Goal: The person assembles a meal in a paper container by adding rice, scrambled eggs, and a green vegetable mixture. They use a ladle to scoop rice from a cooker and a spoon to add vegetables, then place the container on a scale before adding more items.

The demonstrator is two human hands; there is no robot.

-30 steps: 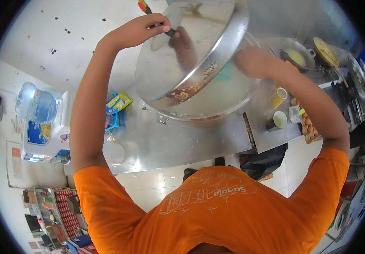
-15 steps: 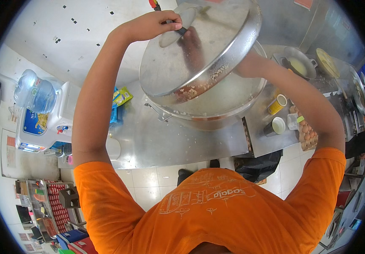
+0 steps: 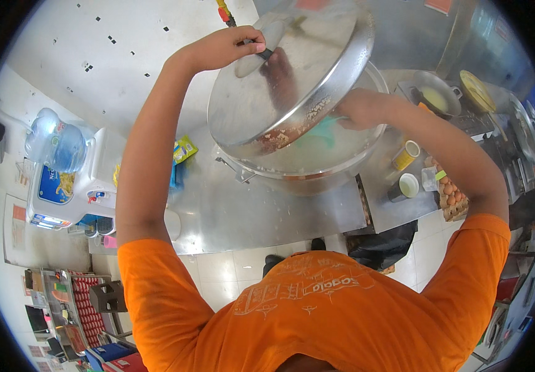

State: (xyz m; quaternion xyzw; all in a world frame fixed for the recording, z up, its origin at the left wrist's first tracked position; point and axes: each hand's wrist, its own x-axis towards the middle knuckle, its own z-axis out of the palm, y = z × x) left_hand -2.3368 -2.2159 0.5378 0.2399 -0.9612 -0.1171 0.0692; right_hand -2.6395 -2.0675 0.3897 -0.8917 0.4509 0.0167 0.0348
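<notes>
The lid (image 3: 249, 105) is held tilted up by the left hand (image 3: 218, 49), its fingers closed on the black handle (image 3: 266, 54). What is changed is on the other side: half a second ago the right hand (image 3: 363, 110) was partly covered by the lid's edge, and now its curled fingers are seen just beyond that edge, closed around a green utensil (image 3: 323, 131). The green part, blurred by haze, is seen over the pale contents (image 3: 348, 149) of the large pot (image 3: 317, 185), which is placed below and between both hands. Access to the pot is thus judged to be kept open by the left hand while its contents are worked by the right; whether the utensil's tip is submerged cannot be told.
</notes>
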